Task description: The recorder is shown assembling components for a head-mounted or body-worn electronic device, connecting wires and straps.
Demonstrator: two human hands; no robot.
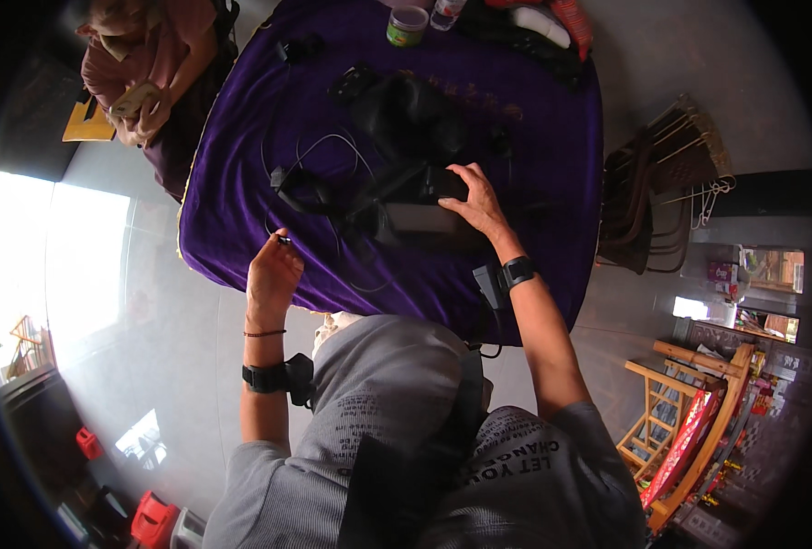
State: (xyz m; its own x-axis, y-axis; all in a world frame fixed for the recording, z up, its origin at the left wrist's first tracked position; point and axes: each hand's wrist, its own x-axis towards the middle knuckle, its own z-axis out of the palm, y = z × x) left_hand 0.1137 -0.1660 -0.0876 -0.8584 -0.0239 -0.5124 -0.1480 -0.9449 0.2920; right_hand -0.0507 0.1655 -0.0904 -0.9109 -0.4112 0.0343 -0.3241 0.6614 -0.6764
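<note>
Daylight glare is seen on the grey floor (pixel 150 302) far left of the purple tablecloth (pixel 241 165), which serves as the landmark for every position below. At the cloth's upper left corner, a seated person in pink clothing (pixel 140 64) is visible; that person's hands are kept apart from the work.

At the cloth's near left edge, the left hand (pixel 273 274) is raised with its fingers closed in a pinch on a small dark plug-like end (pixel 283 240); a thin dark cable (pixel 333 146) is looped over the cloth's middle just beyond it, but whether the two are joined cannot be told. The pinch grip is judged suited to so small a part. A black band (pixel 264 377) is worn on that forearm.

On the cloth's middle, a black bag-like bundle (pixel 406 119) is lain, and a flat dark box-shaped device (pixel 419 215) is placed just nearer than it. The right hand (pixel 474 201) is spread open and pressed flat on the device's top right, apparently to steady it on the soft cloth. Another black band (pixel 517 272) is worn at that wrist.

At the cloth's far edge, a green-rimmed jar (pixel 408 25) is stood. Right of the cloth, dark folding chairs (pixel 662 183) are stacked, and wooden chairs (pixel 689 412) are set lower right.
</note>
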